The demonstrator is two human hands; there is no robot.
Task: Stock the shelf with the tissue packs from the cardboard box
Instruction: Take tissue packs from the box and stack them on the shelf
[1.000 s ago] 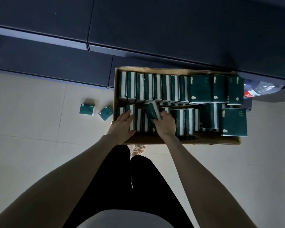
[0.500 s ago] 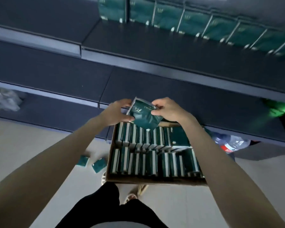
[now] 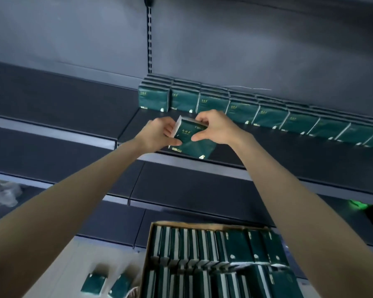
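Observation:
A dark green tissue pack [image 3: 192, 139] is held up in front of the upper shelf [image 3: 289, 147]. My left hand [image 3: 157, 134] grips its left white edge and my right hand [image 3: 213, 127] pinches its top right. Behind my hands a row of green tissue packs [image 3: 241, 108] stands along the back of that shelf, running to the right. Below, the cardboard box [image 3: 148, 250] on the floor holds several more packs standing in rows.
Two loose tissue packs [image 3: 105, 284] lie on the floor left of the box. Dark shelves [image 3: 52, 151] stretch to the left and lower down. A crumpled plastic bag [image 3: 2, 192] sits on a lower shelf at the far left. A slotted upright [image 3: 149, 39] rises behind the shelf.
Both hands have lifted one pack out of the box and carried it up to the front of the upper shelf. The view has tilted upward.

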